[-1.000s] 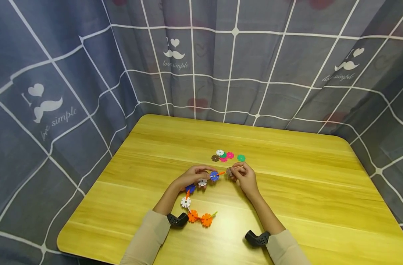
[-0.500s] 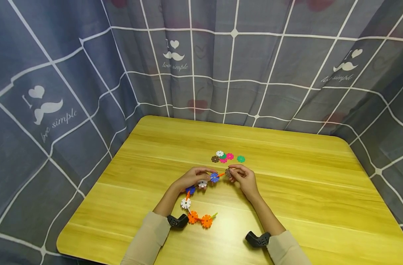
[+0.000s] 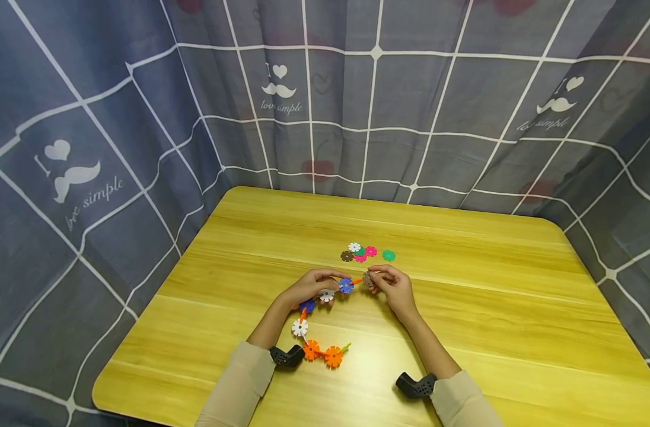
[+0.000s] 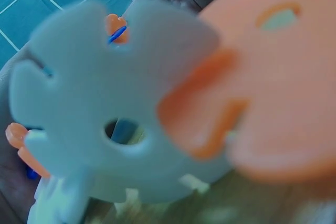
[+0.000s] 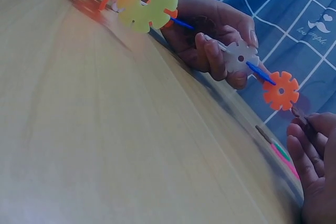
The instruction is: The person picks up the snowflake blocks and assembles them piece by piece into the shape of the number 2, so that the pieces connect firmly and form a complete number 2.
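Wrist units (image 3: 286, 356): two, black, one at each wrist behind the hands.
Chain (image 3: 306, 306), near end: an orange pair (image 3: 333, 356) and an edge-on yellow-green disc (image 3: 346, 346), behind both hands and between the forearms.
Chain, middle: a near white disc (image 3: 297, 330) and a near blue disc (image 3: 308, 308), beside the left wrist.
Left hand (image 3: 311, 286): fingers curled; thumb and fingertips pinch the gripped white disc (image 3: 327, 295).
Chain, far end: a far blue disc (image 3: 346, 286) at the left fingertips, then a far orange disc (image 5: 289, 93) between the hands.
Right hand (image 3: 395, 289): nearly closed; thumb and fingers pinch the brown disc (image 3: 366, 280).
Brown disc: between the hands, its edge apparently touching the far orange disc.
Change: one second ago a narrow gap shows here; it is now taken up. No clear shift over the last half second.
Meaning (judged): the join is at the contact stage; slot engagement cannot be told.
Loose discs (image 3: 370, 251): white, brown, green and pink, beyond the hands; one green disc (image 3: 389, 255) lies apart, beyond the right hand.
Curtain (image 3: 341, 89): behind the table (image 3: 490, 284), farthest from both hands.
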